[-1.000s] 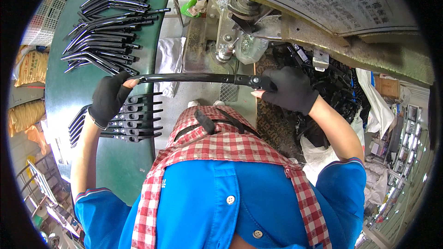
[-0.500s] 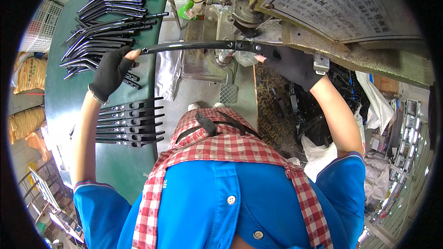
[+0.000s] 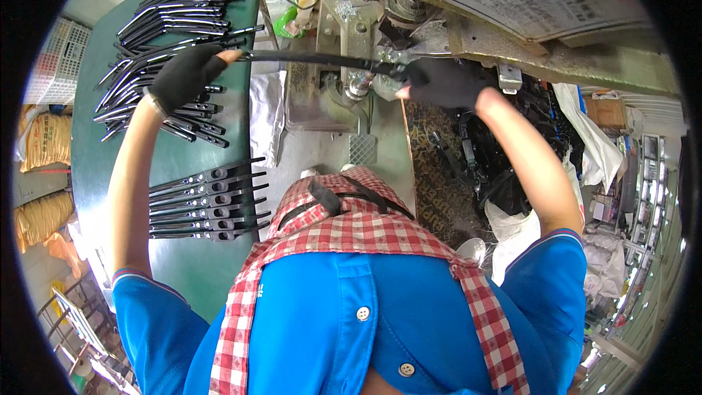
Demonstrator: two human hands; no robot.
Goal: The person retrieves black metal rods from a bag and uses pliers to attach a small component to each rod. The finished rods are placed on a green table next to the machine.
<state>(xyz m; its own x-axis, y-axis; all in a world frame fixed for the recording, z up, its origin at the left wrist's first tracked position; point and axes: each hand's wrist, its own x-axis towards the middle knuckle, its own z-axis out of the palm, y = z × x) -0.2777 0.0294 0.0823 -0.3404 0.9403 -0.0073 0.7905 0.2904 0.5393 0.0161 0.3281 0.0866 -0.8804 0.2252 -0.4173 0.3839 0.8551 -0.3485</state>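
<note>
Beside the machine point(image 3: 523, 62), a long black bar point(image 3: 311, 60) is held up crosswise. Its left end is clamped in the grip of the left hand point(image 3: 188, 77), its right end in that of the right hand point(image 3: 452, 84), where finer detail is lost to blur. A pinch could be caused if the foot pedal point(image 3: 363, 149) were pressed while the right hand is near the metal fixture point(image 3: 357, 86); how near in depth cannot be told. If the bar were swung left, the bent tubes point(image 3: 179, 12) on the green tabletop point(image 3: 201, 271) could be knocked askew; if either grip were loosened, it could be dropped.
</note>
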